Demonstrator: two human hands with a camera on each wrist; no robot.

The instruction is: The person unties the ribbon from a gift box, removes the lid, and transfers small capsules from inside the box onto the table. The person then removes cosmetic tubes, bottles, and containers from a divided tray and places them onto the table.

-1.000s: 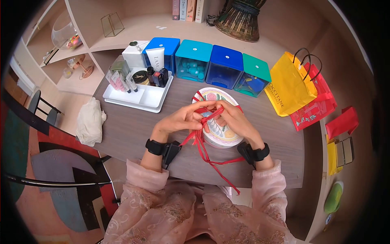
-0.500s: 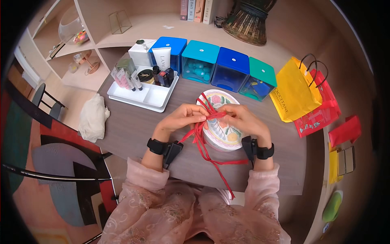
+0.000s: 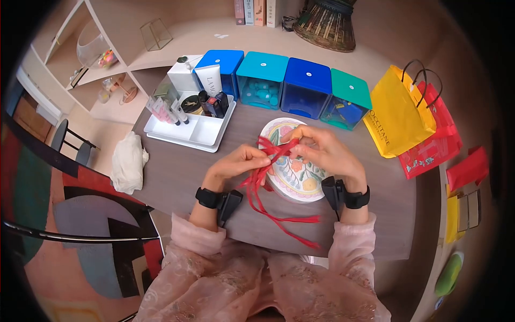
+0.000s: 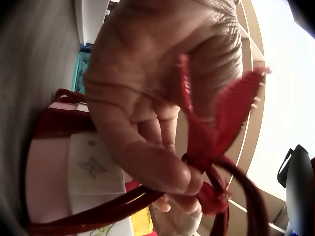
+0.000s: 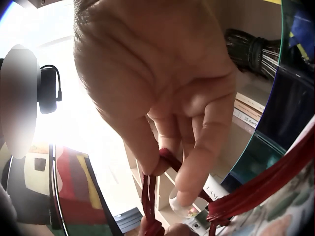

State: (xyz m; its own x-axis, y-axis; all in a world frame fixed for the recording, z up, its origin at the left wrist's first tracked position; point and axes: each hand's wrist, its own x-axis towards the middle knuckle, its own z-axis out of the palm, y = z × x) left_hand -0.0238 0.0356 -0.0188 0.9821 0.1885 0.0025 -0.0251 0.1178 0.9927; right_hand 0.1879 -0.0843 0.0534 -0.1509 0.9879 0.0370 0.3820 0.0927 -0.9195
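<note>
A round box point(image 3: 298, 180) with a floral lid and a pink side point(image 4: 47, 177) sits on the table, a red ribbon point(image 3: 279, 149) around it. Over the lid's left part, my left hand point(image 3: 236, 163) pinches the ribbon at a knot between thumb and fingertip. Forked ribbon ends stick up beside that thumb in the left wrist view. My right hand point(image 3: 330, 153) is just to the right and pinches a ribbon loop point(image 5: 170, 160) between thumb and forefinger. Long ribbon tails point(image 3: 287, 219) trail over the table toward the front edge.
A white tray point(image 3: 185, 140) of cosmetics stands at the back left, beside several blue and green lidded boxes point(image 3: 306, 80). Yellow point(image 3: 397, 118) and red point(image 3: 448, 134) paper bags stand at the right. A cream cloth bundle point(image 3: 127, 163) lies at the left edge.
The hands, earlier close together over the lid, are now slightly farther apart, the right one further right. The ribbon between them has changed shape. The head view has shifted slightly.
</note>
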